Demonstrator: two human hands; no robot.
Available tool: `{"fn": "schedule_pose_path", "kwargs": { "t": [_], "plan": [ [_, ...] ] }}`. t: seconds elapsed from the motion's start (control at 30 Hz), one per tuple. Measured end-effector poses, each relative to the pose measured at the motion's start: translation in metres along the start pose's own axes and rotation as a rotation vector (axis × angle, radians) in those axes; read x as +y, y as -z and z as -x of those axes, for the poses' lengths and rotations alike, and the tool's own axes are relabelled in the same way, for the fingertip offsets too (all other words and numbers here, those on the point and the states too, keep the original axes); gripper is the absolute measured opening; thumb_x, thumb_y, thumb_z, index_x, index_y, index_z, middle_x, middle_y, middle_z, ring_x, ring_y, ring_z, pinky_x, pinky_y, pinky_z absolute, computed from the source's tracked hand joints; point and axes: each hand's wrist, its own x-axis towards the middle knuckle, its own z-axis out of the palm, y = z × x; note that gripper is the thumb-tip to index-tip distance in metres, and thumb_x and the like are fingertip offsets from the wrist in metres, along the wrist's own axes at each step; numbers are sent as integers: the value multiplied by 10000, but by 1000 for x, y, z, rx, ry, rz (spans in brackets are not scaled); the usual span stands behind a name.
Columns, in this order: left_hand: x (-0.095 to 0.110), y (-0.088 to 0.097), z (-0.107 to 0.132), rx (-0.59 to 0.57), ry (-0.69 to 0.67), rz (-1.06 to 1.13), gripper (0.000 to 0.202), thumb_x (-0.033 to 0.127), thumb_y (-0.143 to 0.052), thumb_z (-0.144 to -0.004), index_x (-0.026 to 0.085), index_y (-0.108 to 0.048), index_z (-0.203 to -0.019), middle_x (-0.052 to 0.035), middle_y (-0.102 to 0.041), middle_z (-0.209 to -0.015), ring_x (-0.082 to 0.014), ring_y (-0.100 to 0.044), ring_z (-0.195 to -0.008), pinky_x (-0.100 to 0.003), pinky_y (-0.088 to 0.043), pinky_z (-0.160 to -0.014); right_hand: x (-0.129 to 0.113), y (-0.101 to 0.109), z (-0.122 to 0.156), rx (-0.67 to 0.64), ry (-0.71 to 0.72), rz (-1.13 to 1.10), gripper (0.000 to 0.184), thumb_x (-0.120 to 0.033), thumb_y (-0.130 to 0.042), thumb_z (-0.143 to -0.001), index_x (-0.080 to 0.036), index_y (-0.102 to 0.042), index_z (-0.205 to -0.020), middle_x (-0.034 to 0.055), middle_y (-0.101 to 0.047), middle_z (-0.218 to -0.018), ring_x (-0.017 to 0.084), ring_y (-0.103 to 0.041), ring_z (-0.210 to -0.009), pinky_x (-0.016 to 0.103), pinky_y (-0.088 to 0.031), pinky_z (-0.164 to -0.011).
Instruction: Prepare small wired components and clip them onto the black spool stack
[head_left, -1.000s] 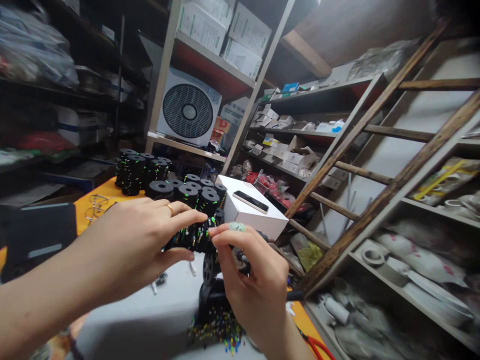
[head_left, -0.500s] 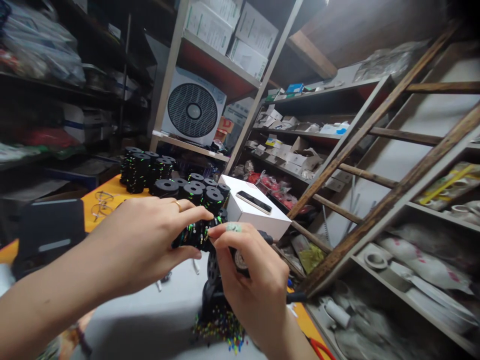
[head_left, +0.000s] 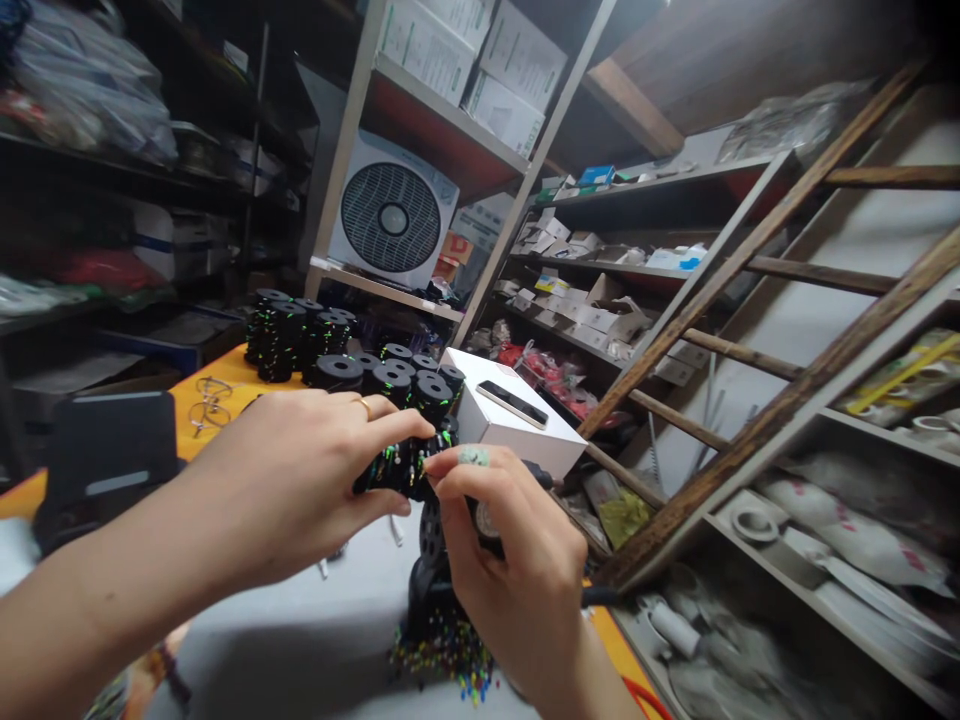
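Observation:
My left hand curves its fingers and thumb round a row of black spools dotted with small green, yellow and white bits. Close against the right end of this row, my right hand has its thumb and forefinger pinched together. What lies in that pinch is too small to make out. Under the spools stands a black device, partly covered by my right hand. A heap of tiny coloured beads lies at its foot on the white surface.
More stacked black spools stand at the back of the yellow table. A phone lies on a white box. Wire-framed glasses sit at left. A wooden ladder leans before shelves at right; a box fan stands behind.
The whole view has shifted slightly, so everything sits a little further right. Both hands keep nearly the same pose at the spools.

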Motion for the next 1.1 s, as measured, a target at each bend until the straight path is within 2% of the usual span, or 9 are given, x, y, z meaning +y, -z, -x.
{"fn": "schedule_pose_path", "kwargs": {
  "t": [0.13,0.3,0.63,0.87,1.0,1.1],
  "plan": [
    [0,3,-1,-51,14,10,405,389,-749,-855,377,-606,-1234,17,-810,-1022,-357,-795,-841,-451,-481,-640,1,2,1,21,-8,-37,242,66,-571,-960,-169,-628,-957,78,-760,-962,147,-714,-905,273,-598,-844],
    [1,5,-2,-65,35,18,397,387,-735,-861,384,-624,-1242,18,-815,-1035,-362,-793,-868,-432,-458,-658,1,-1,1,9,-13,-34,249,70,-578,-957,-175,-621,-945,67,-761,-947,139,-715,-888,264,-594,-837],
    [1,4,0,-69,29,16,400,385,-756,-860,379,-613,-1234,23,-814,-1036,-364,-799,-876,-451,-486,-664,-1,-3,-1,23,-15,-41,240,62,-580,-960,-174,-622,-940,75,-759,-955,143,-718,-899,264,-602,-843],
    [1,5,0,-61,23,11,374,406,-744,-865,360,-624,-1216,11,-804,-1007,-367,-798,-857,-462,-507,-652,4,-4,0,-29,25,-16,272,80,-536,-963,-177,-603,-904,78,-745,-901,162,-684,-878,281,-593,-824],
    [2,8,-1,-101,38,13,479,366,-784,-804,319,-623,-1254,-29,-818,-1044,-390,-799,-930,-473,-533,-699,8,-3,5,-25,37,-25,307,110,-498,-933,-185,-575,-896,82,-740,-906,163,-676,-878,288,-597,-815],
    [3,9,-2,-114,49,3,502,333,-805,-785,302,-625,-1253,-38,-822,-1030,-397,-802,-915,-473,-536,-684,8,-3,9,1,63,3,330,135,-495,-896,-187,-563,-890,91,-743,-911,163,-691,-882,288,-610,-814]
  ]
}}
